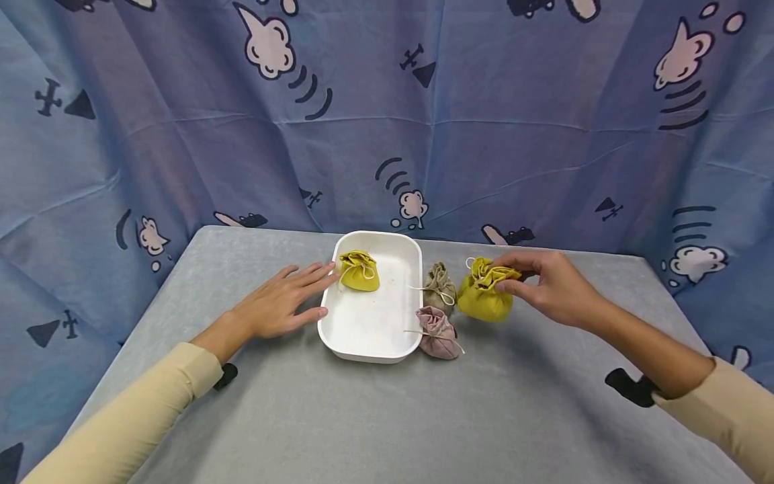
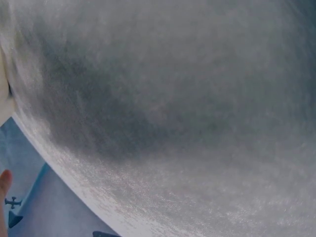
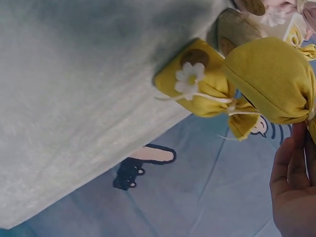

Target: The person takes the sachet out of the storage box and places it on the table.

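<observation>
My right hand (image 1: 553, 286) pinches the gathered neck of a yellow drawstring pouch (image 1: 486, 306). In the right wrist view this pouch (image 3: 274, 74) hangs from the fingertips, overlapping a second yellow pouch (image 3: 212, 81) with a white flower on it. The second pouch is mostly hidden behind the held one in the head view. My left hand (image 1: 281, 300) has its fingers spread, fingertips at the left rim of a white tray (image 1: 387, 333). Inside the tray, near its back left, lies a smaller-looking yellow pouch (image 1: 361, 277) with a pale cord.
Against the tray's right side stand a beige drawstring pouch (image 1: 439, 292) and, nearer to me, a pink one (image 1: 438, 334). All this is on a grey cloth-covered table (image 1: 387, 430). A blue patterned curtain (image 1: 363, 134) hangs along the back and left side.
</observation>
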A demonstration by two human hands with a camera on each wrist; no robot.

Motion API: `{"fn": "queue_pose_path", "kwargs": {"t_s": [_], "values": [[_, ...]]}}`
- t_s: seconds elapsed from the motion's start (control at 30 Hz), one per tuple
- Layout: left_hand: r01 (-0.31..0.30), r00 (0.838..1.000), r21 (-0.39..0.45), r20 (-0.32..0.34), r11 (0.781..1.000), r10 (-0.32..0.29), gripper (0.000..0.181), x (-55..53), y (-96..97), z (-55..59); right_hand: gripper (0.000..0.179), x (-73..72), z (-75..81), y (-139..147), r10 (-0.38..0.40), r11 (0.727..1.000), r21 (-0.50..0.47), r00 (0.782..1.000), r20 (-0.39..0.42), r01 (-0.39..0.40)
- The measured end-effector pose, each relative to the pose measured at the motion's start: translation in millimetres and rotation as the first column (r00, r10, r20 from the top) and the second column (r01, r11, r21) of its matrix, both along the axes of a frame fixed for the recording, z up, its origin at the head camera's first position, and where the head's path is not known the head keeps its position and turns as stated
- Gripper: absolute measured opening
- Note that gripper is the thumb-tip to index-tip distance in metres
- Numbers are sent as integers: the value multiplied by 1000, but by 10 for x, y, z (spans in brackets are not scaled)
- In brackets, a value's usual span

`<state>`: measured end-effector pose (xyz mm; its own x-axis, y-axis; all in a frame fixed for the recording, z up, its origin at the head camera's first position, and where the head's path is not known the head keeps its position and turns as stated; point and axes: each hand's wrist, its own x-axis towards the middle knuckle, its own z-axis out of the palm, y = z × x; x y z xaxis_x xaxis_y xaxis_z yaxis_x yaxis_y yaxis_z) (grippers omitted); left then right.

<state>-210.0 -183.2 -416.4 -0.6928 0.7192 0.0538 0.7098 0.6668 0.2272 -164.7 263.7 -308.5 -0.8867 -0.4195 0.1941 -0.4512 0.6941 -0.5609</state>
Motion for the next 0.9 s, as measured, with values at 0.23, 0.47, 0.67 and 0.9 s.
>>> {"fn": "queue_pose_path", "kwargs": {"t_s": [0.23, 0.47, 0.67, 0.9], "values": [[2, 1000, 5, 0, 1000, -2, 67, 2, -4, 0, 24, -14, -173, 33, 42, 999, -12, 999, 30, -41], [12, 1000, 16, -14, 1000, -12, 66, 1, -4, -6, 25, -11, -268, 37, 45, 999, -12, 996, 81, -45], [10, 1000, 26, -10, 1000, -10, 66, 7, -3, 2, 25, -10, -323, 54, 47, 999, -7, 994, 98, -46], [12, 1000, 9, -15, 1000, -12, 66, -1, -4, 5, 25, -14, -374, 64, 34, 999, 25, 990, 136, -38]]}}
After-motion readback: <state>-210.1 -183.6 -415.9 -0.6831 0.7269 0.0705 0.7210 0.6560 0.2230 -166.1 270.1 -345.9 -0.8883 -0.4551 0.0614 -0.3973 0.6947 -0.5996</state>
